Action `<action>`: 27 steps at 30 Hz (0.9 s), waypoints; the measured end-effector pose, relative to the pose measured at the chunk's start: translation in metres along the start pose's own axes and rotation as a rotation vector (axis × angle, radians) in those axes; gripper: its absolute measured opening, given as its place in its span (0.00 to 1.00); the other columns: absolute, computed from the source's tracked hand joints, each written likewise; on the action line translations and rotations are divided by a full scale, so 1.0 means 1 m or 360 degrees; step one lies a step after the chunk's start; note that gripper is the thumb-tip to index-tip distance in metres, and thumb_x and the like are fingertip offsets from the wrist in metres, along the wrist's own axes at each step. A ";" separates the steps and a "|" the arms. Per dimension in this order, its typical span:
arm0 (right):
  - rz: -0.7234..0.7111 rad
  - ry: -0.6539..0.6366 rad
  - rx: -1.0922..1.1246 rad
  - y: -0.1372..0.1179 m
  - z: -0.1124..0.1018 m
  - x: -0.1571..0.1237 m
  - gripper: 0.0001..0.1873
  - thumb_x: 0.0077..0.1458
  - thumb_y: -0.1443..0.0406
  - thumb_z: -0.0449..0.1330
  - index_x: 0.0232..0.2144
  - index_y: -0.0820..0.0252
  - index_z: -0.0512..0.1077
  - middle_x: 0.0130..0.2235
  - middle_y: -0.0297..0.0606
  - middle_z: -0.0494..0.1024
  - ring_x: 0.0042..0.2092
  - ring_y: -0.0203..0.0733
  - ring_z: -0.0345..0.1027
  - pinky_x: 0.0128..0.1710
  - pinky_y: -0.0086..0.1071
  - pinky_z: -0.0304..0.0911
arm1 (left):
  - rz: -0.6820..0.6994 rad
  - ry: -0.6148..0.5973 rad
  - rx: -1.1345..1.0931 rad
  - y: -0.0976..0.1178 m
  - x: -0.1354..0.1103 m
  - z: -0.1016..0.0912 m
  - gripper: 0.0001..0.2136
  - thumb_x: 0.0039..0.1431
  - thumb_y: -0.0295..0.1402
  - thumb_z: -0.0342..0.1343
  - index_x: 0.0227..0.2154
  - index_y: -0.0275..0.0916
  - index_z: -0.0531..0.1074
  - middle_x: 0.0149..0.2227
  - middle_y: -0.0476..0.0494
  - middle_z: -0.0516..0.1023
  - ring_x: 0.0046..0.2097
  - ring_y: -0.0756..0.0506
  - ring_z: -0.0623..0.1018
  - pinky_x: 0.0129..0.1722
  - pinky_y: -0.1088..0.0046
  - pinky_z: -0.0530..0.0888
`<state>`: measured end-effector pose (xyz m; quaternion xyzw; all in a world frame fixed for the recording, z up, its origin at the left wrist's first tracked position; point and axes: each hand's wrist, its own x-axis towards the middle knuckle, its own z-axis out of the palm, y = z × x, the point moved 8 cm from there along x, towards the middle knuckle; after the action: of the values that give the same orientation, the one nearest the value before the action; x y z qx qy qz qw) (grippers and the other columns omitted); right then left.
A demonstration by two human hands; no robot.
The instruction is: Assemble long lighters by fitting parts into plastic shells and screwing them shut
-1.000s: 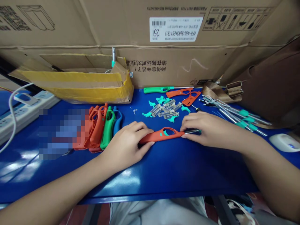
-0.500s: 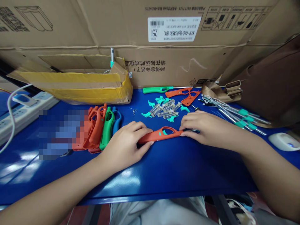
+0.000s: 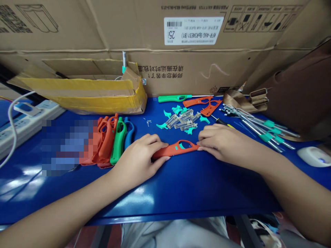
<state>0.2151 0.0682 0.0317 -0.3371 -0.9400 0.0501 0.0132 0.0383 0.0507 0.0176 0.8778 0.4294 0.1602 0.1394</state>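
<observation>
An orange lighter shell (image 3: 178, 149) with a teal trigger lies flat on the blue table (image 3: 181, 186). My left hand (image 3: 141, 159) is closed round its left, handle end. My right hand (image 3: 222, 142) pinches its right tip, fingers curled; the metal rod seen earlier is hidden under that hand. Just behind the shell lies a heap of clear tubes and teal triggers (image 3: 182, 121).
A stack of orange, green and blue shells (image 3: 113, 139) stands left of my left hand. Metal rods with teal collars (image 3: 261, 127) lie at the right, loose shells (image 3: 201, 102) at the back, a taped carton (image 3: 85, 91) back left, a power strip (image 3: 23, 120) far left.
My right hand has slid left up to the shell's tip, and the metal rod that stuck out beside it no longer shows. The left hand holds still.
</observation>
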 end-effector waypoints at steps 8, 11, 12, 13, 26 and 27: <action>0.0006 0.0027 -0.0113 -0.007 0.001 0.002 0.05 0.60 0.65 0.61 0.32 0.61 0.72 0.36 0.39 0.76 0.38 0.46 0.69 0.41 0.38 0.58 | 0.0109 0.0010 0.0255 0.006 0.001 -0.001 0.13 0.62 0.34 0.60 0.47 0.35 0.76 0.41 0.40 0.78 0.42 0.39 0.77 0.42 0.60 0.76; 0.0032 0.0014 -0.0090 -0.006 0.003 0.004 0.06 0.59 0.64 0.61 0.31 0.59 0.69 0.34 0.37 0.75 0.36 0.44 0.68 0.39 0.37 0.58 | 0.0127 0.0022 0.0271 0.007 0.001 -0.001 0.13 0.61 0.32 0.59 0.47 0.34 0.76 0.42 0.40 0.78 0.43 0.38 0.77 0.43 0.60 0.77; 0.0027 0.0014 -0.0079 -0.005 0.004 0.004 0.06 0.60 0.64 0.61 0.31 0.59 0.68 0.34 0.36 0.74 0.36 0.44 0.68 0.39 0.36 0.57 | 0.0132 0.0016 0.0265 0.007 0.000 -0.001 0.13 0.61 0.31 0.59 0.47 0.34 0.76 0.42 0.39 0.78 0.44 0.38 0.78 0.44 0.60 0.77; 0.0016 0.0017 -0.0069 -0.005 0.005 0.004 0.07 0.60 0.63 0.61 0.32 0.59 0.68 0.34 0.36 0.74 0.37 0.44 0.68 0.39 0.36 0.57 | 0.0136 0.0011 0.0252 0.007 0.000 0.000 0.13 0.62 0.31 0.58 0.48 0.34 0.76 0.43 0.39 0.78 0.44 0.38 0.78 0.44 0.60 0.77; -0.0074 0.0125 -0.0004 -0.005 -0.002 0.002 0.10 0.66 0.62 0.55 0.33 0.59 0.70 0.34 0.39 0.75 0.38 0.45 0.66 0.42 0.37 0.58 | 0.0203 0.0028 0.0103 0.009 -0.001 -0.001 0.13 0.71 0.38 0.52 0.47 0.37 0.78 0.38 0.42 0.78 0.40 0.43 0.78 0.39 0.67 0.76; -0.0086 0.0124 -0.0001 -0.006 -0.002 0.002 0.10 0.66 0.62 0.55 0.32 0.59 0.70 0.34 0.39 0.75 0.37 0.45 0.66 0.42 0.37 0.57 | 0.0206 0.0016 0.0094 0.009 -0.001 -0.001 0.14 0.71 0.39 0.52 0.47 0.37 0.78 0.38 0.42 0.78 0.41 0.43 0.78 0.39 0.67 0.76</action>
<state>0.2099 0.0646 0.0343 -0.3133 -0.9476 0.0364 0.0509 0.0436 0.0447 0.0215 0.9066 0.3771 0.1606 0.1006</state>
